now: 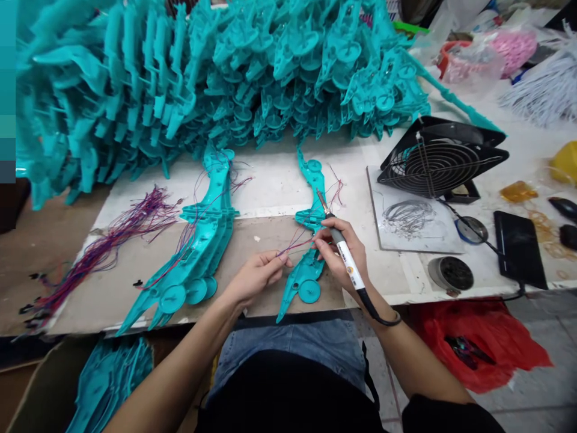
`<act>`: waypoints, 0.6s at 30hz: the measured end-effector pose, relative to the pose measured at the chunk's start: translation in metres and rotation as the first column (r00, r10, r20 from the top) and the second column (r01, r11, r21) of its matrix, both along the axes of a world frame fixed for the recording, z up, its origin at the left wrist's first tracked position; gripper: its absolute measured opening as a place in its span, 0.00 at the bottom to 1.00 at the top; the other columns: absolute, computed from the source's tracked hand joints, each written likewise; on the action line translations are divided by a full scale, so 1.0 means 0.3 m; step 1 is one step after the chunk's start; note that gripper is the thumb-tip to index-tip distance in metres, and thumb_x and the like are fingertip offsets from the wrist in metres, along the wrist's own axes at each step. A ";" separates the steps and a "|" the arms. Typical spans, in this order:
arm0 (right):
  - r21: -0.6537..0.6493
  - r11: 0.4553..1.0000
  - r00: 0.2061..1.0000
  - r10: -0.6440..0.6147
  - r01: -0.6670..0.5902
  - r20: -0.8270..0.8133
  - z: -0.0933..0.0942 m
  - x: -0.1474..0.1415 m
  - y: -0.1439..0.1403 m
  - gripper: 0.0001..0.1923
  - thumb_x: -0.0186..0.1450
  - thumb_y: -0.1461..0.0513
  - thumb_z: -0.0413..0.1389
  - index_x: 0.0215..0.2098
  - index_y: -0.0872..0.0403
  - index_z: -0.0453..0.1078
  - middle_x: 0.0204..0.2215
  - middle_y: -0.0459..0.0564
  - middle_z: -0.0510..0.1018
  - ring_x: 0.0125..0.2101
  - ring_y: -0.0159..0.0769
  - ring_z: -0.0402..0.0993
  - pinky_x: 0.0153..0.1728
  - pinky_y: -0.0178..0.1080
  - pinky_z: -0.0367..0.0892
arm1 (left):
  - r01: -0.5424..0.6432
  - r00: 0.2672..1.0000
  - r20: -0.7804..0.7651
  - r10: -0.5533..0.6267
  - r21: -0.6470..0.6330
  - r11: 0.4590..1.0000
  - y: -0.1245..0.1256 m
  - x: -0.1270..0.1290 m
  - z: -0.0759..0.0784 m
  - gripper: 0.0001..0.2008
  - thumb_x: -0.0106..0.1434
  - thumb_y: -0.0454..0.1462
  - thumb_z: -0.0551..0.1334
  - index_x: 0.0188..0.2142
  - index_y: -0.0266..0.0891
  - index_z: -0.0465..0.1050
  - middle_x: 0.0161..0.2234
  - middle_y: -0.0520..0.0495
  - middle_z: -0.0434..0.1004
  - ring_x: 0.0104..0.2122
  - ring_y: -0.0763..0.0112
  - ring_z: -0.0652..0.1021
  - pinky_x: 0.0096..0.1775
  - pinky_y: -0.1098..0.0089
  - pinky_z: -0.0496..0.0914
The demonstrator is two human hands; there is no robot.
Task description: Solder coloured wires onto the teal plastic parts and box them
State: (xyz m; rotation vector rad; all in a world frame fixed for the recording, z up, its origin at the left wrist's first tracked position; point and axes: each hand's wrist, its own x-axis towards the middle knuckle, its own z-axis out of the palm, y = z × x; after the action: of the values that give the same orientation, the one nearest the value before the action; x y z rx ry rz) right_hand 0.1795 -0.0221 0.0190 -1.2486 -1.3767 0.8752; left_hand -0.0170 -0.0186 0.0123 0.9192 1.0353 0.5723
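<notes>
A: Hands?

B: Right hand is gripping a soldering iron pen-style; its fingertips look to be pinching wire too. Left hand is pinching the thin wires, thumb against finger.

A: Part?

B: Teal plastic part is lying on the table, partly under the right hand. Iron tip is pointing over its upper half; can't tell if it's touching.

A: Doing it well?

B: I'd be treating the tip as hot: keeping it off plastic and insulation, holding strands taut and separate, watching the part for sliding.

A: Around?

B: Stacked parts are sitting left, wire bundle farther left. Fan is sitting right. Big teal pile is filling the back.
</notes>
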 end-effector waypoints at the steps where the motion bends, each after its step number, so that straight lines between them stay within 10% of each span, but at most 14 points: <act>1: 0.017 1.000 1.000 -0.016 0.016 0.017 -0.006 0.000 -0.007 0.17 0.63 0.61 0.57 0.50 0.47 0.64 0.32 0.45 0.76 0.29 0.31 0.75 0.26 0.33 0.71 | -0.007 1.000 0.007 0.007 -0.009 1.000 -0.001 0.001 0.000 0.24 0.57 0.55 0.64 0.32 0.34 0.72 0.13 0.59 0.55 0.16 0.80 0.53 0.23 0.72 0.44; 8: 0.085 0.995 0.999 -0.053 0.052 0.006 -0.059 -0.023 -0.032 0.14 0.65 0.61 0.56 0.50 0.47 0.65 0.33 0.44 0.76 0.27 0.29 0.75 0.28 0.33 0.74 | -0.017 1.000 0.007 0.017 -0.017 1.000 -0.018 0.012 -0.013 0.22 0.61 0.53 0.60 0.34 0.34 0.72 0.14 0.58 0.58 0.16 0.79 0.56 0.22 0.74 0.51; 11: 0.113 0.993 0.998 -0.048 0.043 0.048 -0.064 -0.019 -0.036 0.14 0.65 0.62 0.55 0.49 0.47 0.65 0.33 0.43 0.76 0.25 0.27 0.75 0.27 0.33 0.74 | -0.039 0.975 -0.205 0.081 0.200 0.979 -0.030 0.002 0.011 0.22 0.60 0.50 0.63 0.45 0.34 0.72 0.25 0.50 0.72 0.25 0.72 0.71 0.29 0.71 0.64; 15: 0.165 0.986 0.988 -0.009 -0.017 0.157 -0.052 -0.002 -0.039 0.13 0.66 0.63 0.54 0.50 0.48 0.66 0.34 0.44 0.77 0.27 0.28 0.76 0.31 0.33 0.75 | 0.110 0.843 -0.434 0.319 0.718 0.687 -0.008 -0.002 0.073 0.22 0.58 0.42 0.67 0.52 0.41 0.71 0.49 0.42 0.75 0.50 0.58 0.72 0.50 0.60 0.66; 18: 0.220 0.973 0.970 0.011 -0.066 0.242 -0.041 0.006 -0.038 0.14 0.66 0.63 0.54 0.50 0.47 0.67 0.37 0.45 0.79 0.30 0.29 0.77 0.34 0.34 0.76 | 0.310 0.852 -0.491 0.183 0.754 0.580 0.043 0.031 0.096 0.11 0.60 0.39 0.65 0.43 0.41 0.76 0.45 0.44 0.78 0.48 0.59 0.74 0.50 0.59 0.66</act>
State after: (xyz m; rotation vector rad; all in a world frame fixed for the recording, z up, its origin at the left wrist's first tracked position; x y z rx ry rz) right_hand 0.1812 -0.0334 0.0065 -1.1804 -1.6489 0.5861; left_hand -0.0078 -0.0058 0.0412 2.0481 1.2174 0.7790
